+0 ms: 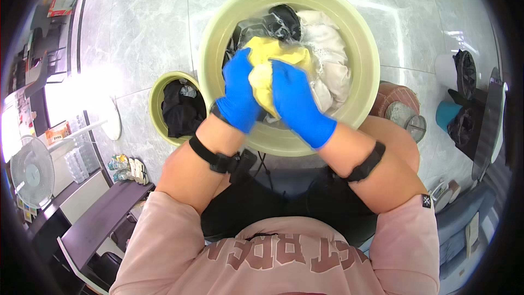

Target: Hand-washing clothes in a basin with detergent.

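Note:
My left hand (pixel 240 90), in a blue glove, grips the left side of a wet yellow cloth (pixel 263 74). The right side of that cloth is held by my right hand (pixel 295 100), gloved the same way. Both hands are over a large pale green plastic basin (pixel 366 69). Inside it, dark wet fabric (pixel 282 22) lies at the back left and white fabric (pixel 327 49) at the right, with suds and water around them. My fingertips are partly hidden in the yellow folds.
A smaller green basin (pixel 154 108) with black clothing (pixel 182 108) stands left of the large one on the tiled floor (pixel 143 28). A reddish round stool-like object (pixel 395 96) is close at the right. Farther left are a white fan (pixel 32 174) and a purple-topped bench (pixel 104 221).

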Tool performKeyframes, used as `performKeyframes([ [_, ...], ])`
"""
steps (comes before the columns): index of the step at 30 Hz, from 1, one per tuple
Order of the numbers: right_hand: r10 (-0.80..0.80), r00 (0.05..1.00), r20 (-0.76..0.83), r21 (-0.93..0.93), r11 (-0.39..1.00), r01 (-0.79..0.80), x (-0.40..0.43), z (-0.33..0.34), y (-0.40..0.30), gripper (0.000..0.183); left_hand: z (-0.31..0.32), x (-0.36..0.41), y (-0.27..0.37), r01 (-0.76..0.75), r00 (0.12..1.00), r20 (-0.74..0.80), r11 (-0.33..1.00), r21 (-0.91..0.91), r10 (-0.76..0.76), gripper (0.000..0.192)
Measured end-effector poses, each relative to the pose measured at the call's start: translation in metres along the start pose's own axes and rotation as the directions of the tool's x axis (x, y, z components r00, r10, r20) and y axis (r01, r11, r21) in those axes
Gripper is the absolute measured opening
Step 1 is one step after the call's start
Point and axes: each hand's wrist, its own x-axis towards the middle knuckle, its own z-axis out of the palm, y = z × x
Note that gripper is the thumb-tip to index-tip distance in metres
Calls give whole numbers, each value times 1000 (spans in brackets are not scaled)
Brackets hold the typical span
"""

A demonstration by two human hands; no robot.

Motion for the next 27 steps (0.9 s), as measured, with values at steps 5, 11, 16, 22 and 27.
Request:
performKeyframes([
  [5, 229, 971, -73, 13, 974, -228, 33, -29, 37, 28, -12, -3, -39, -29, 992, -85, 825, 565, 93, 33],
  [11, -241, 970, 17, -296, 926, 235, 9, -14, 11, 32, -25, -3, -25, -91, 982, -130, 945, 315, 138, 29],
  [16, 123, 987, -102, -112, 985, -135, 6, -1, 26, 38, -17, 0, -26, 88, 985, -142, 995, -43, -93, 33],
  [22, 274, 951, -144, 111, 959, -260, 33, -18, 21, 37, 13, 0, -47, -151, 911, -221, 782, 605, 347, 24],
  [27, 51, 968, -248, -262, 958, -118, 23, 0, 32, 47, -34, 33, -51, -150, 923, -216, 816, 558, 317, 26],
])
